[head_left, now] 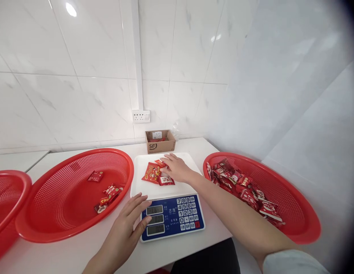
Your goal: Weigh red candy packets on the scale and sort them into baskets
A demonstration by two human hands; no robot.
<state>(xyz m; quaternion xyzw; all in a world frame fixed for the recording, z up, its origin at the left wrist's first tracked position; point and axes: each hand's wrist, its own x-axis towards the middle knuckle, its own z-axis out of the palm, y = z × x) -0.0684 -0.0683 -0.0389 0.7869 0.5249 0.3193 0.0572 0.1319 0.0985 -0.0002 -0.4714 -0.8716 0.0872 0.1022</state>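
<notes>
While the left hand (128, 221) is held at the left edge of the scale's blue panel (171, 217), its fingers are loosely spread with nothing in them, and the thumb reaches over the small displays; whether it touches them cannot be told. Digits show in those displays, though the top one is too faint to read. Beyond the panel, the right hand (176, 168) lies palm down over the white pan (190, 187), fingers extended and parted across the red packets there; whether it grips any is unclear. A large red-and-gold packet (150, 172) lies to the left of its fingers, and a smaller packet with a white label (166, 180) lies just below them. To the right stands a red basket (304, 226) with a heap of packets (248, 194), partly behind the right forearm; to the left, another red basket (48, 192) holds only a few, next to a third that is cut off by the view. Behind the pan sits a cardboard box (161, 147), and farther back a socket (141, 116) is set on the tiled wall (102, 106).
</notes>
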